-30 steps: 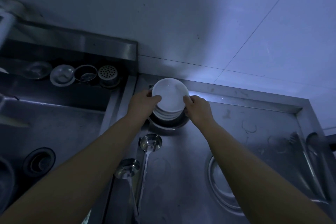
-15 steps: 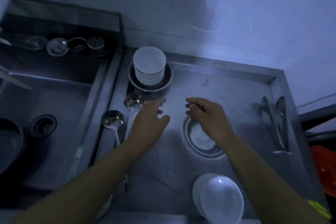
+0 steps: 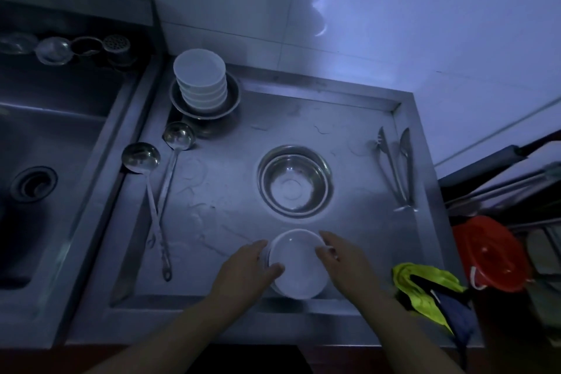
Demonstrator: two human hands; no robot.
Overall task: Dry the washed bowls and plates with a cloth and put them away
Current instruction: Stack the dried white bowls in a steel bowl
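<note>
The room is dim, with pale tiled wall behind a stainless steel desk [image 3: 349,118] whose raised rim encloses a shallow draining area; a sink basin [image 3: 54,143] adjoins it on the left. At the near edge stands a small stack of white plates [image 3: 296,264], the top one facing up. The left hand [image 3: 246,270] grips the stack's left rim, thumb lying over the top plate and fingers curled down the side. The right hand [image 3: 343,261] holds the right rim, fingers bent against the edge and the thumb side hidden; a two-sided hold of this kind suits lifting or steadying several plates at once. In the far left corner a stack of white bowls [image 3: 200,82] sits in a metal dish [image 3: 230,100], judged to be the put-away pile, kept clear of the working area. A steel bowl [image 3: 294,182] stands open side up in the middle of the desk. Two ladles [image 3: 158,167] lie side by side at the left, bowls toward the far side, and tongs [image 3: 394,167] lie along the right rim, presumably left to drain. A yellow-green and dark cloth [image 3: 425,291] lies bunched at the near right corner, just beside the right forearm, within easy reach for drying. A red plastic object [image 3: 491,255] sits beyond the desk's right edge. Neither hand holds the cloth, so drying of this stack appears not yet begun.
</note>
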